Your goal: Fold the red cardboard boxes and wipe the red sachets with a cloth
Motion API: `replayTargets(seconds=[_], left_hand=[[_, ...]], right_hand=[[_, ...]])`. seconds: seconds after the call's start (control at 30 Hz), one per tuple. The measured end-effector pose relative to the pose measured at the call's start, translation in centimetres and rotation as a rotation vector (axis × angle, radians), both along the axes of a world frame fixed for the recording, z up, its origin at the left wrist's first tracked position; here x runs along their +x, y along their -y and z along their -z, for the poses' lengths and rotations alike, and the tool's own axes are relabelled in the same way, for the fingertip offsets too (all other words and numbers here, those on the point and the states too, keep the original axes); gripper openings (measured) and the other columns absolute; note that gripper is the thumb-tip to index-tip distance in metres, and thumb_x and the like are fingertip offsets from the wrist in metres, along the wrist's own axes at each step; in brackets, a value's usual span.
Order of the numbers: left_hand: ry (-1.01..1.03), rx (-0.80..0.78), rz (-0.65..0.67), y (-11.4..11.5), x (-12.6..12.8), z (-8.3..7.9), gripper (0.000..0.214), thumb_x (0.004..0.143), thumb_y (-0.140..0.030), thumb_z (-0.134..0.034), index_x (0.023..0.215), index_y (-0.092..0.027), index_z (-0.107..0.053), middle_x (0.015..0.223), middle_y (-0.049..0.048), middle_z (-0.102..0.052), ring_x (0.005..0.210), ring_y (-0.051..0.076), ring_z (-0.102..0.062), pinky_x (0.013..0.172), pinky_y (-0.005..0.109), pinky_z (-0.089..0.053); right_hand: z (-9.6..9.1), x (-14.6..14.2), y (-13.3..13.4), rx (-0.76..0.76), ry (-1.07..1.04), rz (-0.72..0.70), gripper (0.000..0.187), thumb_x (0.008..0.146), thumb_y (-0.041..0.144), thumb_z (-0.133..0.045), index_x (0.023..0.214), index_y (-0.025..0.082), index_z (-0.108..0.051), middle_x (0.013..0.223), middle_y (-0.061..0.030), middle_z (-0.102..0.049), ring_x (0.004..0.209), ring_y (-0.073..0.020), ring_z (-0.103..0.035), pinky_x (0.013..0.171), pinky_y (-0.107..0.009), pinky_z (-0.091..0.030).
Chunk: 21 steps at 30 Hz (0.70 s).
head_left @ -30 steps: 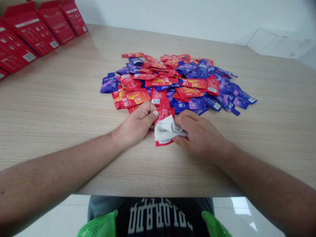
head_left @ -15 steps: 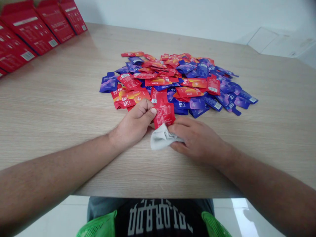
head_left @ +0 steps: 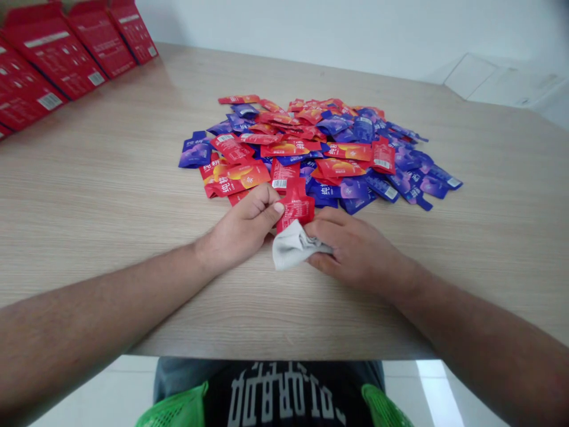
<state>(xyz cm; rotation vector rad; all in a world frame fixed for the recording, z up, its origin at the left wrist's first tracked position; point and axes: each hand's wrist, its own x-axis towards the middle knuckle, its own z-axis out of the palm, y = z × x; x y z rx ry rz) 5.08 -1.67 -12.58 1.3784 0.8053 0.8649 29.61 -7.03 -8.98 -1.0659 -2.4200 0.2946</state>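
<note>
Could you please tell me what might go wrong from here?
The left hand pinches the red sachet at one side, so it might slip or crease if the white cloth in the right hand drags on it. The sachet pile lies close ahead and could get nudged.

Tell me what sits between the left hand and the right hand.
In the head view, a red packet lies between the left hand and the right hand, with a pale cloth over its lower part.

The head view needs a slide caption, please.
Left hand holds red sachet, right hand pale cloth, before a sachet pile.
</note>
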Motion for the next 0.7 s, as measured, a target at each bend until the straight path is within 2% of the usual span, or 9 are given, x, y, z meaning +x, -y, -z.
replayTargets(seconds=[0.13,0.3,0.43,0.57,0.63,0.7], left_hand=[[-0.052,0.051,0.123,0.7,0.0,-0.7,0.029,0.106,-0.046,-0.064,0.094,-0.022,-0.052,0.072,-0.0045,-0.053,0.057,0.011,-0.045,0.052,0.023,-0.038],[-0.099,0.177,0.159,0.8,0.0,-1.3,0.028,0.105,-0.041,-0.066,0.089,-0.021,-0.055,0.076,-0.0027,-0.054,0.062,0.011,-0.043,0.055,0.024,-0.037],[-0.095,0.166,0.171,0.5,-0.1,-1.3,0.03,0.105,-0.043,-0.066,0.089,-0.021,-0.053,0.073,-0.0033,-0.052,0.062,0.012,-0.043,0.057,0.025,-0.038],[-0.1,0.175,0.204,0.4,-0.2,-1.3,0.028,0.103,-0.04,-0.07,0.088,-0.02,-0.057,0.078,-0.0015,-0.057,0.065,0.013,-0.046,0.06,0.026,-0.04],[-0.052,0.13,0.203,0.4,-0.3,-1.1,0.029,0.102,-0.041,-0.071,0.087,-0.021,-0.057,0.076,-0.0022,-0.056,0.063,0.012,-0.044,0.058,0.025,-0.039],[0.022,0.04,0.186,0.5,-0.2,-0.9,0.031,0.101,-0.044,-0.073,0.088,-0.021,-0.056,0.075,-0.0025,-0.057,0.061,0.012,-0.045,0.057,0.024,-0.039]], right_hand=[[-0.3,0.7,-0.6,0.149,-0.128,0.182,0.013,0.102,0.032,-0.071,0.104,0.022,-0.062,0.097,-0.0059,-0.065,0.092,-0.0258,-0.063,0.08,-0.037,-0.05],[-0.3,0.6,-0.8,0.042,-0.099,0.051,0.014,0.104,0.035,-0.066,0.101,0.022,-0.062,0.097,-0.0051,-0.066,0.087,-0.024,-0.062,0.076,-0.036,-0.047],[-0.4,0.4,-0.7,0.104,-0.137,0.193,0.019,0.104,0.04,-0.069,0.099,0.022,-0.063,0.092,-0.0043,-0.065,0.085,-0.0245,-0.061,0.074,-0.036,-0.046],[-0.4,0.1,-0.6,0.031,-0.087,0.025,0.013,0.102,0.033,-0.068,0.097,0.022,-0.063,0.093,-0.0047,-0.065,0.083,-0.0233,-0.061,0.073,-0.035,-0.047],[-0.2,0.6,-1.1,0.051,-0.113,0.105,0.017,0.102,0.038,-0.07,0.098,0.022,-0.066,0.093,-0.0056,-0.067,0.084,-0.0252,-0.063,0.075,-0.037,-0.049],[0.0,1.4,-2.1,0.09,-0.214,0.311,0.023,0.1,0.044,-0.073,0.103,0.021,-0.07,0.096,-0.0075,-0.071,0.088,-0.0285,-0.066,0.078,-0.04,-0.052]])
